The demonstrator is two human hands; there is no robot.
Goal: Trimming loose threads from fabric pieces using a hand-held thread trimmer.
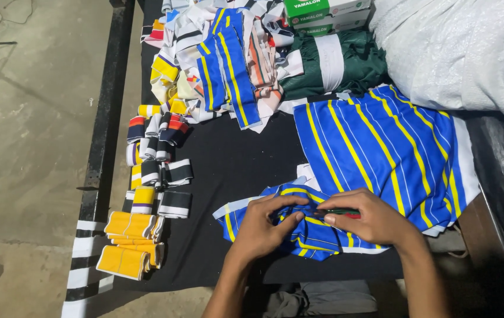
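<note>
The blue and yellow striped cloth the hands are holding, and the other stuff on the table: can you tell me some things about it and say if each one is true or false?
1. Both hands touch the small blue and yellow striped cloth piece. True: the left hand and right hand both grip it.
2. The right hand pinches a thin red and green tool. True.
3. The folded yellow bands sit at the right edge of the table. False: they lie at the left edge.
4. The table cover is white. False: it is black.
5. The green fabric lies under the hands. False: it lies at the far side, near the green and white boxes.
</note>
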